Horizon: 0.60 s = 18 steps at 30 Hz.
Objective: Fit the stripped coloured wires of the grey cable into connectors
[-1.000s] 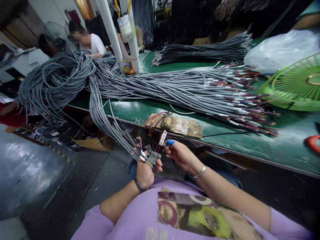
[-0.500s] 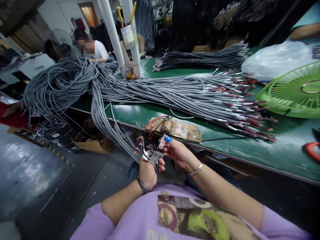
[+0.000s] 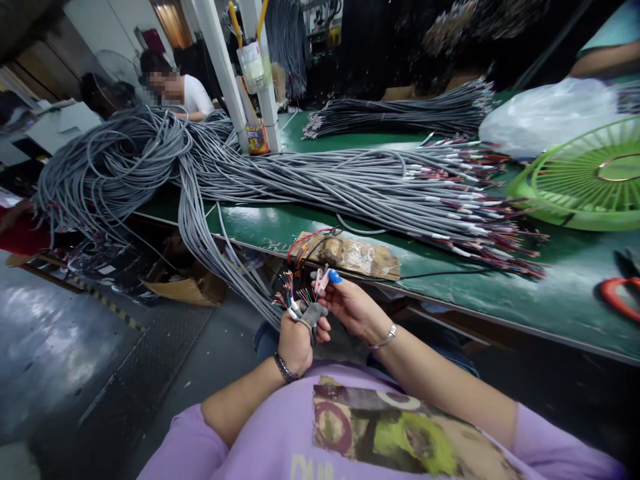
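My left hand (image 3: 296,343) is closed around several grey cables (image 3: 240,287), and their stripped ends fan out as thin coloured wires (image 3: 286,293) above the fist. A grey covering (image 3: 314,313) wraps its thumb. Just to the right, my right hand (image 3: 353,303) pinches a small pink clip-like tool (image 3: 321,283) close to the wire ends; whether it touches a wire is too small to tell. Blue tape (image 3: 335,276) is wound on a digit of that hand.
A long heap of grey cables (image 3: 320,180) lies along the green table (image 3: 260,223). At its front edge is a taped cardboard piece (image 3: 360,257). A green fan (image 3: 590,173), red-handled scissors (image 3: 620,297) and a plastic bag (image 3: 550,117) are right. Another person (image 3: 195,97) sits behind.
The view has shifted slightly. The pink tool has turned a little and shows more plainly in my right hand. My left hand keeps its hold on the cables.
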Tool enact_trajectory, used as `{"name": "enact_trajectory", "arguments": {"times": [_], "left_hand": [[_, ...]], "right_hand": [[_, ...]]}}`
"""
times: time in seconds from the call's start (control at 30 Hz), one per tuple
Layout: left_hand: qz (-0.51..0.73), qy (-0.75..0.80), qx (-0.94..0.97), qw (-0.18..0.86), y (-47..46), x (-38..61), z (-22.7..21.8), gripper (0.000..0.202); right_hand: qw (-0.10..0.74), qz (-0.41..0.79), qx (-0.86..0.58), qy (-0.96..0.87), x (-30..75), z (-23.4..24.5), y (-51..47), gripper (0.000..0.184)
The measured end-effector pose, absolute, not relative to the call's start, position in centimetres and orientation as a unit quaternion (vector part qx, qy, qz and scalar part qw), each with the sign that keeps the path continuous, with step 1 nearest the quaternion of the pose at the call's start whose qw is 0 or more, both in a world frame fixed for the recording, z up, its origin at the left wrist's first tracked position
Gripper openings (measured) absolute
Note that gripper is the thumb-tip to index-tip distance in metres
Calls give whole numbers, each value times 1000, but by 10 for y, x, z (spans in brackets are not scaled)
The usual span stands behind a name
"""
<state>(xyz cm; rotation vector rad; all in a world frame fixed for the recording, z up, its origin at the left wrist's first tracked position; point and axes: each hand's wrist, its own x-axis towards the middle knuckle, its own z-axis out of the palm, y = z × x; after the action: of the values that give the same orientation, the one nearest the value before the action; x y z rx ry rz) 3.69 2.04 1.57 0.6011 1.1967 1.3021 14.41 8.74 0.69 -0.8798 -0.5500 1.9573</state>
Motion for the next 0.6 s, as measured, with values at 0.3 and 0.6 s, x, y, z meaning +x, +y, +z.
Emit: {"name": "enact_trajectory", "arguments": {"times": [0.3, 0.6], "left_hand": [[570, 494, 264, 601, 10, 29, 14, 36], [609, 472, 250, 587, 17, 29, 16, 31]], "right_hand": [[404, 812, -359, -221, 149, 12, 88, 30], [486, 694, -410, -337, 145, 0, 90, 36]]}}
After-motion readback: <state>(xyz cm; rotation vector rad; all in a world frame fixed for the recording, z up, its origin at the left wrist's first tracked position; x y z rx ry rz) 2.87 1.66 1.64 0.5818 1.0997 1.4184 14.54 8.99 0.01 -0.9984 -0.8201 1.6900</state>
